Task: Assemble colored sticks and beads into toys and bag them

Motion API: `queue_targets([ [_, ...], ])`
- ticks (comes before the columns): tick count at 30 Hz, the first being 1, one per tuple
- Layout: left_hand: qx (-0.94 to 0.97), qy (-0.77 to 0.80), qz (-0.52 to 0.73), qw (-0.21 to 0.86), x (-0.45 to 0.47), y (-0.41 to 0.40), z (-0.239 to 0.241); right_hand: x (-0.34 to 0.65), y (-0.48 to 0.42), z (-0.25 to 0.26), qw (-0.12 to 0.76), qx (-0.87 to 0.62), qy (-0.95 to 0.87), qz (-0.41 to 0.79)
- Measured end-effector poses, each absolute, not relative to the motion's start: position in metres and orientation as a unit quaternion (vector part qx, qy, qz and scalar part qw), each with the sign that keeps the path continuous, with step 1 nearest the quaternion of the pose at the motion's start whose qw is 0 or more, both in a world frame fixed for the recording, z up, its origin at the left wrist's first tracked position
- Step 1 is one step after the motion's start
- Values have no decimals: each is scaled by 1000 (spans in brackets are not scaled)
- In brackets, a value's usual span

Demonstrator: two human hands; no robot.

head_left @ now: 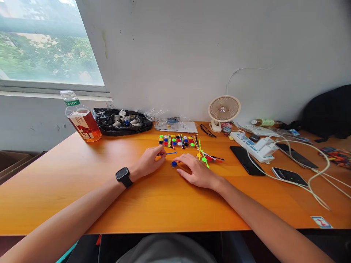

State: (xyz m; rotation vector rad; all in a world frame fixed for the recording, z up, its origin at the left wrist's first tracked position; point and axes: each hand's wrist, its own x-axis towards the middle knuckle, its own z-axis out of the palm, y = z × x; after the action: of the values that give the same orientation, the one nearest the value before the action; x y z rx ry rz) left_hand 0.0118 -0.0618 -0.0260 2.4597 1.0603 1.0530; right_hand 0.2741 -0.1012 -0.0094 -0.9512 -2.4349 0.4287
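Note:
My left hand (152, 159), with a black watch on its wrist, pinches a thin blue plastic stick (171, 153) that points to the right. A round blue disc (174, 164) lies on the table between my two hands. My right hand (194, 168) is beside that disc, thumb and fingers apart, with nothing visible between them. Just past my right hand lies a pile of green, yellow, white, red and black plastic sticks and discs (204, 159). Behind both hands, colourful discs (166, 143) stand in rows with sticks laid between them.
A tea bottle (82, 122) and a black plastic bag (105, 128) of grey pieces stand at the back left. Toward the right are a small fan (224, 109), a dark phone (246, 160), a power strip (253, 149) and looping white cables (311, 179). The wooden table's (153, 212) front edge is near me.

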Motion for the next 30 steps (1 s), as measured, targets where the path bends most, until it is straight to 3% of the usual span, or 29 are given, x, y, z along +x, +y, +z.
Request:
queue_targets([
  [9, 855, 292, 388, 182, 25, -80, -20, 272, -96, -18, 381, -426, -796, 199],
  [21, 858, 287, 381, 191, 30, -82, -25, 268, -87, -27, 406, -421, -722, 370],
  [30, 863, 288, 368, 191, 29, -73, -30, 265, -84, -32, 359, -450, -756, 311],
])
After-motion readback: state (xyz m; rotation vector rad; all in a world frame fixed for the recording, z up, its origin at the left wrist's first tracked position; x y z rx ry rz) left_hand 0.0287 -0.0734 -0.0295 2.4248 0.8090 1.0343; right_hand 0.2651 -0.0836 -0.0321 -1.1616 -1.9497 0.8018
